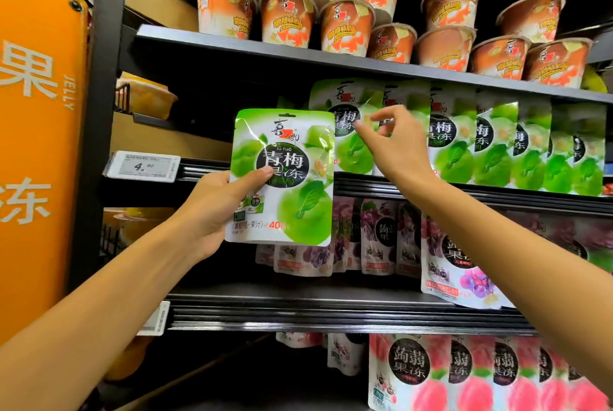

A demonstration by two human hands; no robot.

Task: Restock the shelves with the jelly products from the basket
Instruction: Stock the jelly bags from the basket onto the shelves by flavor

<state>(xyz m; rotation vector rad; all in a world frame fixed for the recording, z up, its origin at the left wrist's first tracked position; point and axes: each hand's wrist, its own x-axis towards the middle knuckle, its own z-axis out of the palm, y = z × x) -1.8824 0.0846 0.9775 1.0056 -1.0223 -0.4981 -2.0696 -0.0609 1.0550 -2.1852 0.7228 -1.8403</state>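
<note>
My left hand grips a green plum jelly pouch by its lower left side, thumb on the front. The pouch is upright in front of the middle shelf's left end. My right hand is raised before the row of matching green pouches standing on that shelf. Its thumb and forefinger are apart near the front pouch, the other fingers loosely curled, and nothing shows between them. The basket is out of view.
Orange jelly cups are stacked on the shelf above. Purple pouches fill the shelf below, and pink peach pouches the one under that. An orange sign stands at left, with a price tag on the shelf edge.
</note>
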